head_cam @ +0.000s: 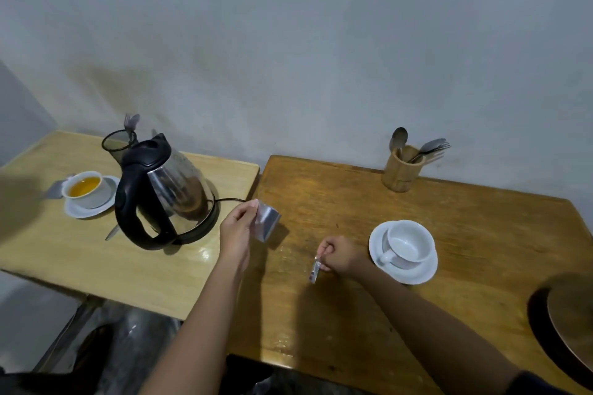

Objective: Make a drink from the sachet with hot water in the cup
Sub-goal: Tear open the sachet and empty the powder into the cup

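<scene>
the silver sachet [267, 221] is pinched at its edge in my left hand [236, 228], held above the dark wooden table [337, 314]. my right hand [340, 256] has its fingers closed on a small torn strip [315, 270]. the empty white cup [408, 245] sits on its saucer [417, 276] just right of that hand. the kettle [163, 191] stands on the lighter table [96, 263].

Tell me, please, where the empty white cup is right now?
The empty white cup sits on its saucer on the darker right-hand table, just right of the right hand.
</scene>
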The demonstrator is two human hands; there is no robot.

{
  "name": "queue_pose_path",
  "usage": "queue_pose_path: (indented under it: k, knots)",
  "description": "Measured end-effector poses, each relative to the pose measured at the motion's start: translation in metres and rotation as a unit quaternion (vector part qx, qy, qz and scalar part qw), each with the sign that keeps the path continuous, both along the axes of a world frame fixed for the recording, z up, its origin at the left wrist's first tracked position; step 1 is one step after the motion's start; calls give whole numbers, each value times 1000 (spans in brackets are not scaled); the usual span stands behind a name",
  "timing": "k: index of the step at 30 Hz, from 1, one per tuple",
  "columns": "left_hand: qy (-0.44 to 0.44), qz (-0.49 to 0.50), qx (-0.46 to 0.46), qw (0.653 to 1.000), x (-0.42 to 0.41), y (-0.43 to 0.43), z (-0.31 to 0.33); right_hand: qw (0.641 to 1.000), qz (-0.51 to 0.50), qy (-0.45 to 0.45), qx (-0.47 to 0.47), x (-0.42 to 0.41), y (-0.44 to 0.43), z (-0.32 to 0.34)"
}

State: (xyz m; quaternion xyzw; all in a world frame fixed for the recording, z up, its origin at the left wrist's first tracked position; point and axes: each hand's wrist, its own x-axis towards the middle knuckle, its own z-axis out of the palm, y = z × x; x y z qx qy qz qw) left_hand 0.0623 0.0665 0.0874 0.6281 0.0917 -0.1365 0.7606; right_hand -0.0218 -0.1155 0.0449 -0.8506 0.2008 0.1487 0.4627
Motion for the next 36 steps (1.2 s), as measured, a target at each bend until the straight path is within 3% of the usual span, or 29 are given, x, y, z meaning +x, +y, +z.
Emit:
queue_pose_path:
  k: [10,15,21,28,32,36]
  knots:
    - [-8,-13,39,999,1,17,-26,997,37,-24,-70,7,16,-35]
    - [1,-50,40,998,2,-9,-19,996,28,-85,-17,9,10,-4]
    - [-14,-97,-11,995,-4,-78,13,974,-44,-148,168,-2,-15,48]
    - [-31,-145,-36,988,-25,-158,38,947,-138,-241,161,-32,-67,68]
    - [-57,-199,-16,978,-41,-186,42,941,-187,-253,127,-54,-104,71]
    - [-85,-258,45,961,-54,-206,41,917,-275,-246,150,-76,-134,71]
